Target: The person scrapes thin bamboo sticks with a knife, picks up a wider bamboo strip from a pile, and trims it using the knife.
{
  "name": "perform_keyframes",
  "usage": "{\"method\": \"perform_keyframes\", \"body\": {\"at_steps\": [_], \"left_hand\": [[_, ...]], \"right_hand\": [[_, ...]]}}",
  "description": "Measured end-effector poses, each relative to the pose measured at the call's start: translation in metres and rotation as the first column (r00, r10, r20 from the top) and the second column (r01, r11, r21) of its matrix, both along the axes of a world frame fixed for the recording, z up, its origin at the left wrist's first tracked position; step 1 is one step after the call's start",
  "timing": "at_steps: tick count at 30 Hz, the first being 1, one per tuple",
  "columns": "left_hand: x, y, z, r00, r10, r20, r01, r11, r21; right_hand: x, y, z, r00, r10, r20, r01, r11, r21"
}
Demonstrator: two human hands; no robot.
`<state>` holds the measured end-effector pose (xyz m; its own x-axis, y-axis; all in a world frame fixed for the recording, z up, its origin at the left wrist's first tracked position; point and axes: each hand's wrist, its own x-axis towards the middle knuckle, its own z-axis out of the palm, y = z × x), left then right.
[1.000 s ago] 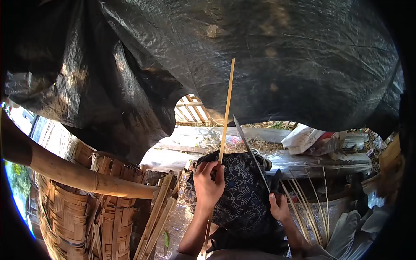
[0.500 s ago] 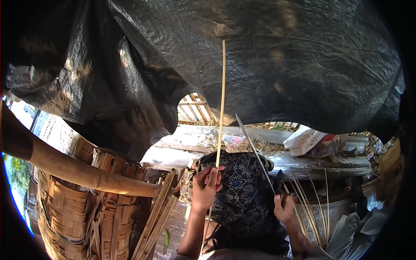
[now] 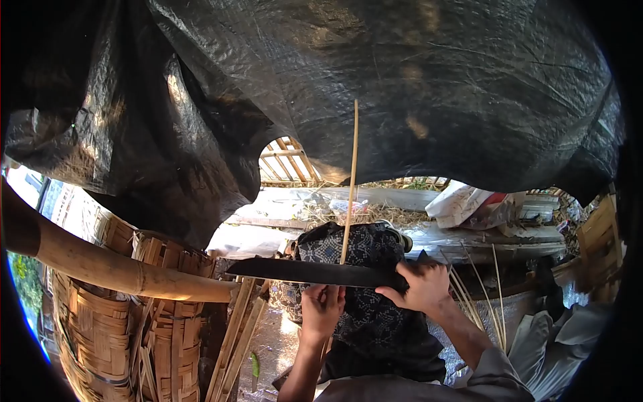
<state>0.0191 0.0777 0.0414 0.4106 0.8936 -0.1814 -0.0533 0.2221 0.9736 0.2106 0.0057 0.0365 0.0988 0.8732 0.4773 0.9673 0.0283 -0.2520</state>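
Note:
My left hand (image 3: 321,312) is closed around a thin bamboo strip (image 3: 351,181), which rises nearly upright in front of me. In my right hand (image 3: 424,288) is a machete (image 3: 311,271), its dark wide blade lying level and pointing left. The blade crosses in front of the strip just above my left fingers; whether it touches the strip I cannot tell. Beneath both hands, a dark patterned cloth (image 3: 372,244) covers my lap. The lower end of the strip is mostly hidden behind my left hand and forearm.
A thick bamboo pole (image 3: 154,281) juts in from the left, before a woven bamboo basket (image 3: 100,335). Split bamboo pieces (image 3: 234,338) lean beside it. Several thin strips (image 3: 497,295) stand at my right. A black tarp (image 3: 469,94) hangs ahead, with a white bag (image 3: 459,204) below.
The machete has swung from a steep, edge-on angle at the right to a level position across the strip. The strip and my left hand have dropped lower.

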Motion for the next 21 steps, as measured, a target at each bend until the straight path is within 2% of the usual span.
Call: {"method": "perform_keyframes", "body": {"at_steps": [2,3,5,7,9,12,14,15,17,18,19,20,21], "left_hand": [[0.001,-0.006,0.007,0.988,0.087,-0.125,-0.088,0.996,-0.004],[0.001,-0.008,0.005,0.988,0.085,-0.126,-0.087,0.996,-0.01],[-0.002,-0.009,-0.002,0.97,0.102,-0.219,-0.086,0.993,0.081],[-0.004,-0.012,-0.001,0.965,0.11,-0.238,-0.087,0.991,0.106],[-0.004,-0.014,-0.003,0.96,0.122,-0.254,-0.09,0.987,0.134],[-0.007,-0.013,-0.003,0.951,0.136,-0.278,-0.082,0.976,0.2],[-0.008,-0.013,0.003,0.956,0.054,-0.288,-0.034,0.997,0.074],[-0.008,-0.013,-0.001,0.956,0.052,-0.289,-0.033,0.997,0.071],[-0.008,-0.016,-0.009,0.955,0.081,-0.285,-0.038,0.987,0.154],[-0.008,-0.017,-0.006,0.954,0.078,-0.291,-0.036,0.988,0.147],[-0.008,-0.016,0.0,0.971,0.066,-0.231,-0.061,0.998,0.029],[-0.007,-0.016,0.004,0.984,0.062,-0.165,-0.077,0.993,-0.086],[-0.007,-0.016,0.006,0.985,0.064,-0.163,-0.078,0.994,-0.081]], "right_hand": [[0.001,0.006,0.006,0.999,-0.014,0.05,0.017,0.999,-0.05],[0.002,0.008,0.008,0.997,-0.018,0.073,0.023,0.997,-0.078],[0.008,0.016,0.003,0.996,-0.029,0.089,0.04,0.991,-0.125],[0.019,0.028,-0.003,0.997,-0.001,0.079,-0.003,0.999,0.049],[0.021,0.029,-0.001,0.997,-0.022,0.072,0.021,1.0,0.02],[0.014,0.018,-0.001,0.995,-0.004,-0.1,-0.025,0.957,-0.287],[0.013,0.01,-0.001,0.999,0.04,0.031,-0.027,0.943,-0.331],[0.013,0.007,-0.001,0.992,0.058,0.112,-0.016,0.937,-0.349],[0.021,0.011,0.004,0.987,0.025,0.158,0.037,0.926,-0.376],[0.026,0.015,0.001,0.998,-0.015,0.068,0.04,0.923,-0.382],[0.033,0.019,-0.004,0.994,0.009,0.105,0.011,0.981,-0.192],[0.038,0.026,-0.014,0.999,-0.029,0.024,0.032,0.988,-0.15],[0.041,0.032,-0.019,0.997,-0.06,-0.057,0.054,0.993,-0.106]]}}
